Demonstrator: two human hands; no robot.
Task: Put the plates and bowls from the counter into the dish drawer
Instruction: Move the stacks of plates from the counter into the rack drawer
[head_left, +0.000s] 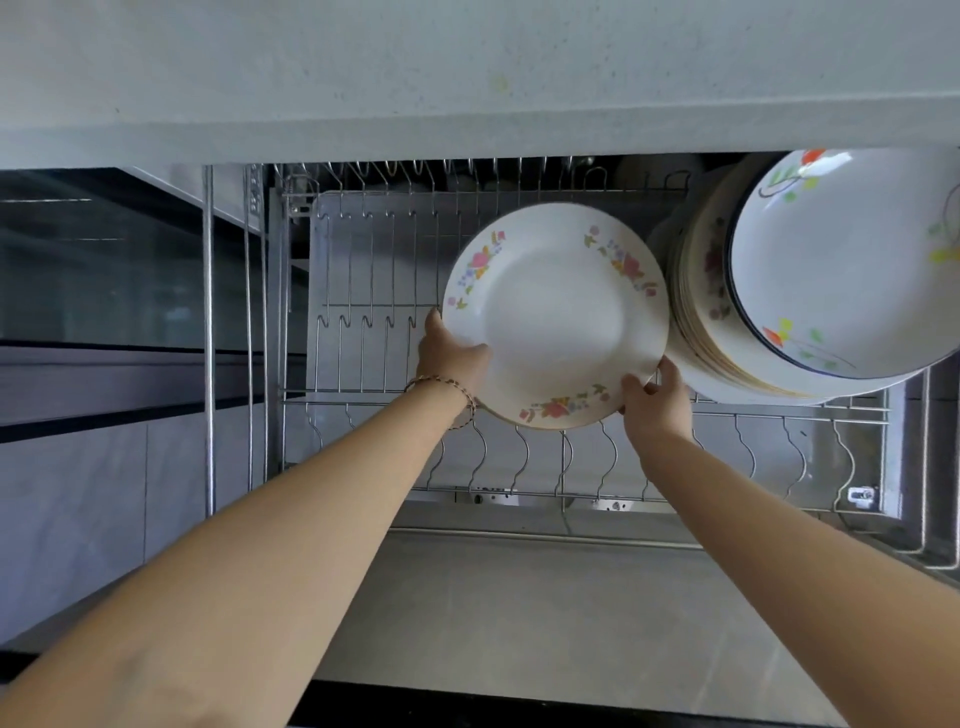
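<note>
Floral plate held over the open dish drawer.
Left hand and right hand grip its near rim; plate stack stands just right.

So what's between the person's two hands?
In the head view, a round white plate with a flowered rim, gripped by the left hand and right hand.

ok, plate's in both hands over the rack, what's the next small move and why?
Probably tip the floral plate on edge and lower it between the wire dividers left of the stacked plates. The left hand and right hand grip its rim, and those slots look free.
</note>
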